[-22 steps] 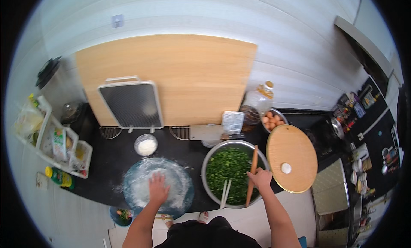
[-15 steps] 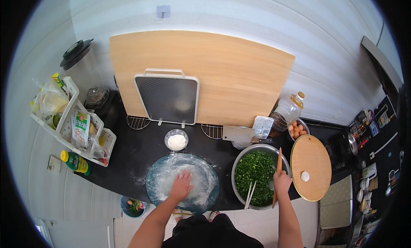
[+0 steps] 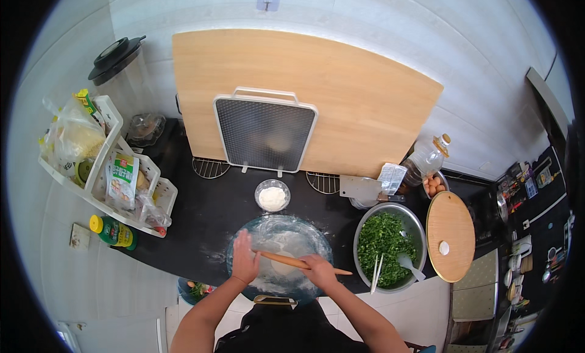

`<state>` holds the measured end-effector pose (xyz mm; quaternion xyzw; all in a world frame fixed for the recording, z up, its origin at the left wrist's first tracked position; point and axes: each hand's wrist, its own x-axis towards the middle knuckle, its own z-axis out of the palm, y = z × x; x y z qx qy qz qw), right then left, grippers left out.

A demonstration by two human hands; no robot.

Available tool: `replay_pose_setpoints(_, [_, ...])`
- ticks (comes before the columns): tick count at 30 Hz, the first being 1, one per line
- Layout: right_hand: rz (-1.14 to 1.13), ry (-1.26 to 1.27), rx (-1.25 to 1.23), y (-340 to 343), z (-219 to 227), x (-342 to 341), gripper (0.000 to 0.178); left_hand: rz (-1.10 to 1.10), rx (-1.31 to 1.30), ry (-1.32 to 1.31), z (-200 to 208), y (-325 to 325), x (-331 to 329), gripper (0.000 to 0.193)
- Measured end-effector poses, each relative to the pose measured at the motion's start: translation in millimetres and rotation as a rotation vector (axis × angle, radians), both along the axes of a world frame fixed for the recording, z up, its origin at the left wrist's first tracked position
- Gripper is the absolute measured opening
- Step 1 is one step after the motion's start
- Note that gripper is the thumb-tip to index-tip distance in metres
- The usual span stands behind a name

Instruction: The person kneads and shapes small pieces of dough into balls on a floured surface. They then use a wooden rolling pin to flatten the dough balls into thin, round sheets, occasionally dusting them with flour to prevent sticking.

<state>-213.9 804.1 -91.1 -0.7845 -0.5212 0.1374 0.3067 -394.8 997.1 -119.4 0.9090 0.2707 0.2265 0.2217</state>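
In the head view, a thin wooden rolling pin [image 3: 297,262] was pressed by the flattened left hand [image 3: 244,263] and the curled right hand [image 3: 319,270] onto a pale dough piece [image 3: 281,269] inside the floured round glass plate [image 3: 268,231].

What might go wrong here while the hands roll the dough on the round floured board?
The board lies near the counter's front edge, so hard pushes may slide it off. The right hand works the rolling pin close to the bowl of chopped greens; the pin's end may knock its chopsticks.
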Motion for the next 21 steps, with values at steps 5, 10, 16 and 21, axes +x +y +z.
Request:
replay_pose_setpoints(5, [0.098,0.035,-0.061,25.6,-28.1,-16.3,0.037,-0.301,-0.034,0.337,-4.3,7.4,0.9,0.063])
replay_pose_setpoints(10, [0.028,-0.268,-0.163,0.5,-32.2,-22.1,0.059,-0.346,0.095,0.457,-9.9,-14.3,-17.9,0.069])
replay_pose_setpoints(16, [-0.071,-0.310,-0.168,52.9,-49.2,18.3,0.063,-0.225,0.014,0.327,-36.1,32.6,28.9,0.077])
replay_pose_setpoints(21, [-0.253,-0.367,-0.168,52.7,-64.1,16.6,0.063,-0.113,-0.064,0.321,-27.5,25.9,40.9,0.077])
